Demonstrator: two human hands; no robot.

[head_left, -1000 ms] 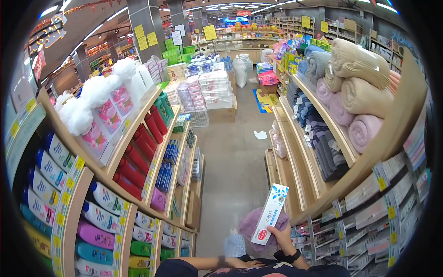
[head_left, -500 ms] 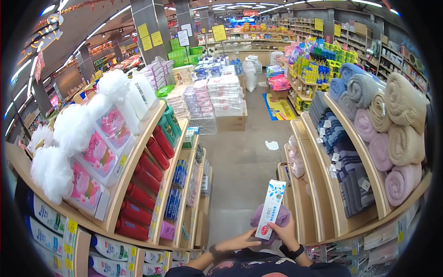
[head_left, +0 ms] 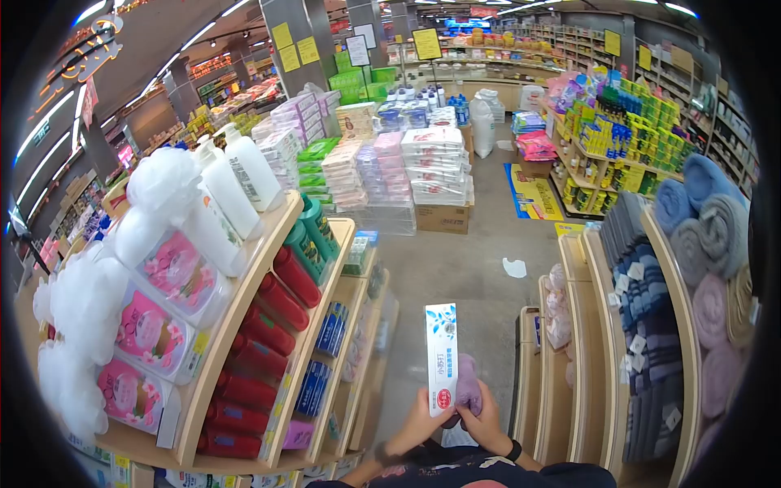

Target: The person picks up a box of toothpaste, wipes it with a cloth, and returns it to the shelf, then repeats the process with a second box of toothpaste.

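A long white toothpaste box (head_left: pixel 442 342) with blue leaf print and a red logo stands upright in front of my body, its lower end held in my left hand (head_left: pixel 419 424). Directly to its right is a rolled purple towel (head_left: pixel 468 382), with my right hand (head_left: pixel 486 423) closed around its lower part. The two hands nearly meet, and the box covers part of the towel's left side. Some fingers of both hands are hidden behind what they hold.
Wooden shelving on the left carries red bottles (head_left: pixel 248 382), pink-labelled packs (head_left: pixel 154 329) and blue boxes (head_left: pixel 312 389). Folded dark towels (head_left: pixel 643 325) and rolled towels (head_left: pixel 712 309) fill the right shelves. Ahead, an aisle floor (head_left: pixel 464 260) runs past stacked tissue packs (head_left: pixel 439 167).
The toothpaste box has passed from my right hand to my left and moved left, off the front of the towel. My right hand now grips the towel. The view has turned left.
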